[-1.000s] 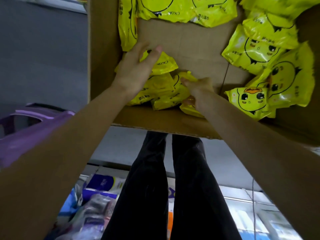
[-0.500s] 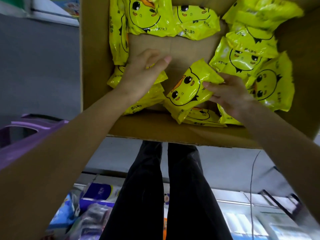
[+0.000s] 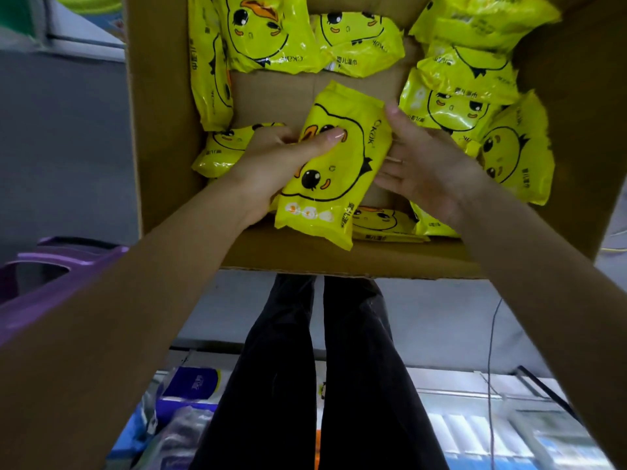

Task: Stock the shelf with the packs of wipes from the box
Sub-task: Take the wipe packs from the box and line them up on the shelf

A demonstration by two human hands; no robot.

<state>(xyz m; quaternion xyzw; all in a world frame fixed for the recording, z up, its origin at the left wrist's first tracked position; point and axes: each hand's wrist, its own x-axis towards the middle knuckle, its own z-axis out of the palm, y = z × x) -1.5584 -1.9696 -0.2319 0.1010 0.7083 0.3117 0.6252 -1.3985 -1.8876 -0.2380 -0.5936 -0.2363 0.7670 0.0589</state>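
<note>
The cardboard box (image 3: 163, 137) is open at the top and holds yellow loose packs (image 3: 268, 35) of wipes banked along its walls. Some lie beyond the fingers at the far wall, and one stands on edge along the left wall. A heaped pile (image 3: 458, 106) sits to the right of the right hand (image 3: 427, 167). A bare patch of box floor (image 3: 278, 96) shows just past the fingertips.

The left hand (image 3: 271, 164) grips the held pack (image 3: 339, 171) by its left edge. The thumb (image 3: 325, 137) is pressed across the printed face and the other fingers are curled behind the pack. The right hand lies palm up with its fingers straight and relaxed. Its thumb tip touches the pack's right edge and the other fingers reach under that side.

The held pack is glossy yellow film with a cartoon duck face, black eyes, an orange beak, black outlines and small lettering down its right side. It is tilted, with its near end overhanging the box's near wall. Under it, on the near side of the fingers, another flat pack (image 3: 380, 220) lies against that wall, and one more (image 3: 224, 147) lies beneath the left hand.

The box walls rise close on either side of both wrists. Below the near wall are legs in dark trousers (image 3: 339, 368). A purple plastic item (image 3: 51, 266) sits left of the left forearm, and shelf goods (image 3: 193, 385) are blurred lower down
</note>
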